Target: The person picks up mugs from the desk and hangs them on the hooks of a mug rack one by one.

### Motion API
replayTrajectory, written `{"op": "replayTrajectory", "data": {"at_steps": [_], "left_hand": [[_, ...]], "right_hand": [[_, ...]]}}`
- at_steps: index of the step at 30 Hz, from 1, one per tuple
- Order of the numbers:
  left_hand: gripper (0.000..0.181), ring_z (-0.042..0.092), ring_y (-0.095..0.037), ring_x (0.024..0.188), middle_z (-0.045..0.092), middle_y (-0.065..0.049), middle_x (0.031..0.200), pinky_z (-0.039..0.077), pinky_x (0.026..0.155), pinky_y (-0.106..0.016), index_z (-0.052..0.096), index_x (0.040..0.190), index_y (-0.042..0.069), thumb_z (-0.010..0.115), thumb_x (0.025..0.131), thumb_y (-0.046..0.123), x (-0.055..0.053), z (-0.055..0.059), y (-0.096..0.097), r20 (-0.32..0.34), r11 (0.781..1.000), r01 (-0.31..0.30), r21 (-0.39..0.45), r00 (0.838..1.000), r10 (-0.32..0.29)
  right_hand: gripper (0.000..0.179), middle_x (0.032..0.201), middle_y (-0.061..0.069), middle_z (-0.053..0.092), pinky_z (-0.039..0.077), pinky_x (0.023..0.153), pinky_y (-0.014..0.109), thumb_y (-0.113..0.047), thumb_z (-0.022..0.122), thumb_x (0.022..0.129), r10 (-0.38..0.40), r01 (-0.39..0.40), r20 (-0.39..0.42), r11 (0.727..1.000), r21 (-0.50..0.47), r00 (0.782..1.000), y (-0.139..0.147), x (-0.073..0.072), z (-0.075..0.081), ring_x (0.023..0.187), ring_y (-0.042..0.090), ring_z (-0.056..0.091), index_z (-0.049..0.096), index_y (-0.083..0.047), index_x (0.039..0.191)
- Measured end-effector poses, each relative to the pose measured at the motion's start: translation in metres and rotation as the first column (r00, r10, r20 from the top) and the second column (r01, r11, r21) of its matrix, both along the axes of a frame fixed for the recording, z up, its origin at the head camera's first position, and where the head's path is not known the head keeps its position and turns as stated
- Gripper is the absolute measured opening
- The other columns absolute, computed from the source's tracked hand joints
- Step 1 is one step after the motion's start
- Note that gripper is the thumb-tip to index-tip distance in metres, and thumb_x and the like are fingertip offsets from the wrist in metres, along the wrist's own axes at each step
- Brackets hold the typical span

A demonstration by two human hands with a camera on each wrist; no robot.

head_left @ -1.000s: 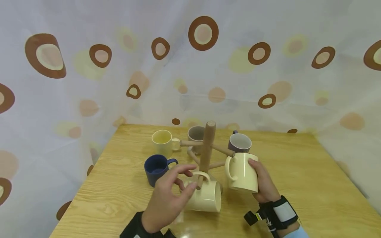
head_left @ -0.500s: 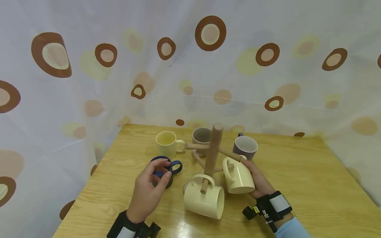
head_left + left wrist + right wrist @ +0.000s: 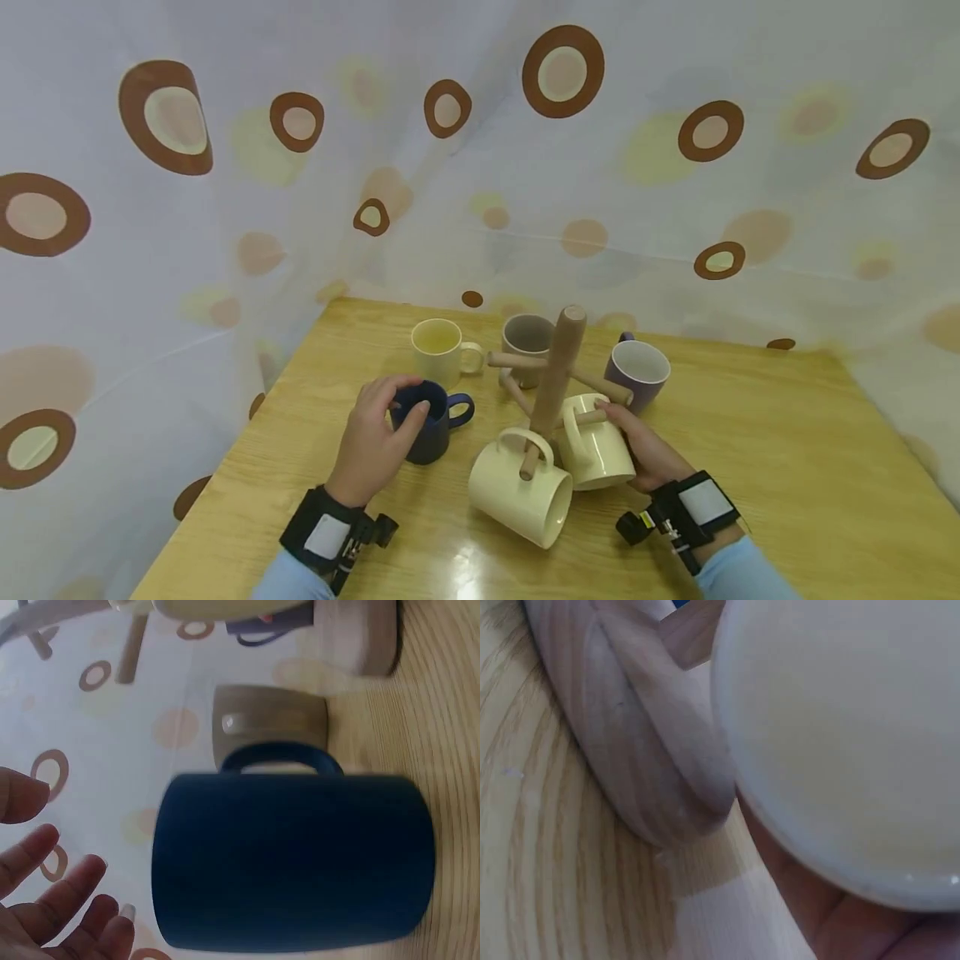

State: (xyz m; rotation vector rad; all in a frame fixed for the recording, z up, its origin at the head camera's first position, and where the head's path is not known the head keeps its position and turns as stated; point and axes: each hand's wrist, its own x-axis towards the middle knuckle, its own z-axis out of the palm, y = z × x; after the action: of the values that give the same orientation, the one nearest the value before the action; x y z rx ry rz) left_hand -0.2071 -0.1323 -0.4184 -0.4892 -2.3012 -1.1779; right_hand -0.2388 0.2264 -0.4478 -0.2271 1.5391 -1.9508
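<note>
Fingers of the right hand (image 3: 651,454) curl around a cream mug (image 3: 606,457) at a wooden mug rack (image 3: 553,387) in the head view, where a lower peg (image 3: 588,417) appears to run through the mug's handle. Stiff and glossy, the mug looks ceramic: probably of modest weight, slightly slippery and apt to chip, best held round the body opposite the handle, leaving the loop free. A second cream mug (image 3: 517,496) hangs tilted on the front peg (image 3: 529,462) just beside it, and an upper peg (image 3: 603,386) slopes close above; both crowd the space. The left hand (image 3: 375,437), fingers loosely bent and holding nothing, hovers by a blue mug (image 3: 429,437). A pale yellow mug (image 3: 438,364), a grey mug (image 3: 525,335) and a purple mug (image 3: 640,371) stand farther back on the tabletop (image 3: 750,433), before a spotted curtain (image 3: 450,192). From the left wrist, the blue mug fills the foreground, fingers (image 3: 67,896) apart from its wall. From the right wrist, the held mug's pale round end overlaps the rack's base (image 3: 622,727); whether they touch cannot be told.
</note>
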Motion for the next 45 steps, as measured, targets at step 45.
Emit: {"op": "replayTrajectory", "data": {"at_steps": [45], "left_hand": [[0.070,0.050,-0.026,0.096,0.054,-0.008,0.115,0.053,0.066,-0.049,0.054,0.128,0.020,0.077,0.065,0.040,-0.033,-0.016,-0.002,0.238,0.861,-0.004,-0.508,0.960,0.145]], "right_hand": [[0.056,0.138,0.024,0.044,0.033,0.105,0.058,-0.028,0.051,0.097,-0.226,0.596,-0.683,0.712,0.370,0.694,-0.011,0.058,0.030,0.126,0.033,0.039,0.032,-0.001,0.141]]}}
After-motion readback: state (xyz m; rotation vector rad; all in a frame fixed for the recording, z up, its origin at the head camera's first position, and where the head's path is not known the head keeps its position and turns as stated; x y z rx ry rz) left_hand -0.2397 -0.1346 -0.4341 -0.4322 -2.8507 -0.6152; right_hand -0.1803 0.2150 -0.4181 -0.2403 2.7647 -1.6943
